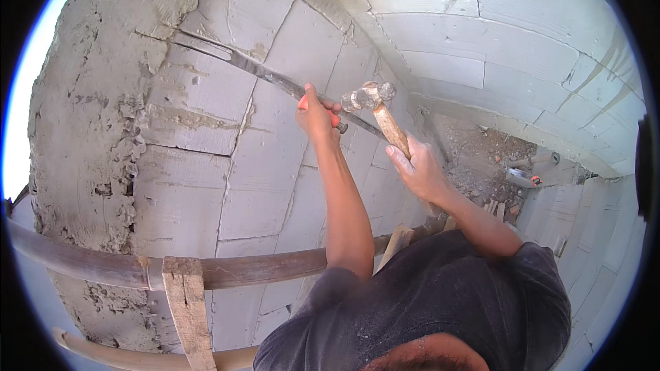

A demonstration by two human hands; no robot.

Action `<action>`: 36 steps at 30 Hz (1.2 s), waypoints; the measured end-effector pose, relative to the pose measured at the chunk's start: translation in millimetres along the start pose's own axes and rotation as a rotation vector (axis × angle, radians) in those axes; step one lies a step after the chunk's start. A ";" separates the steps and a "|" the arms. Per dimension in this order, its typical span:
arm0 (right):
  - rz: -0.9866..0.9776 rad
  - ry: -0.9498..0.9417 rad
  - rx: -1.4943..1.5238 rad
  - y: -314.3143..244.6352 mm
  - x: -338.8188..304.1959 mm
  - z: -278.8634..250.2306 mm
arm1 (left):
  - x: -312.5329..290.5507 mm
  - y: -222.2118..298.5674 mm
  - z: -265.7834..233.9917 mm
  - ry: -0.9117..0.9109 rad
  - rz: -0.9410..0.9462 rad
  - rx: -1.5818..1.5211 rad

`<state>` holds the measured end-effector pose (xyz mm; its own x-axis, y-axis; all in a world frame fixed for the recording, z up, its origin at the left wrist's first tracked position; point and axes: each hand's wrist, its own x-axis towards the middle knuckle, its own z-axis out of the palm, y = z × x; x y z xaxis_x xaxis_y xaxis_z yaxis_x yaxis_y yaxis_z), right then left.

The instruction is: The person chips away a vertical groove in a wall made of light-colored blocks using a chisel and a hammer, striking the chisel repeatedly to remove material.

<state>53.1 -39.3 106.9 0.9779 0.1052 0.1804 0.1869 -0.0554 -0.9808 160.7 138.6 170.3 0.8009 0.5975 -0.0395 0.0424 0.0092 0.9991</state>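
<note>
My left hand [317,118] is closed round a red-handled chisel [335,118] and rests against the block wall [268,172]. The chisel's butt end pokes out below the fist; its tip is hidden. Beside that hand, a long dark strip [268,74] with a slot-like opening runs slantwise along the wall. I cannot tell whether it is a metal bar or a cut groove. My right hand [425,172] grips the worn wooden handle of a hammer [389,124]. The dusty, rounded hammer head is just right of the left fist, apart from the chisel.
A rough mortar band [89,137] covers the wall's left edge. Below runs a round horizontal pole [265,268], crossed by a wooden post [187,309]. Another block wall [509,41] rises at right. Rubble [474,154] and a grey tool with an orange part [522,178] lie far below.
</note>
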 end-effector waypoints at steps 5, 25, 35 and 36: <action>0.135 0.035 0.282 18.7 -32.7 -16.8 | -5.9 9.5 7.3 -0.247 -0.152 -0.415; 0.131 0.140 0.330 -47.2 -22.8 -53.2 | -4.0 122.5 64.7 -0.350 0.132 -0.957; -0.586 0.331 0.587 -179.1 46.5 -56.3 | -5.7 179.2 70.5 -0.262 -0.030 -1.227; -0.588 0.325 0.584 -179.5 58.7 -46.9 | -5.3 177.7 69.5 -0.263 -0.035 -1.209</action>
<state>81.4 -69.8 297.1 0.7333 -0.3348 0.5918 0.6767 0.4429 -0.5881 205.5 81.3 346.8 0.9118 0.4044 0.0710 -0.4009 0.8395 0.3668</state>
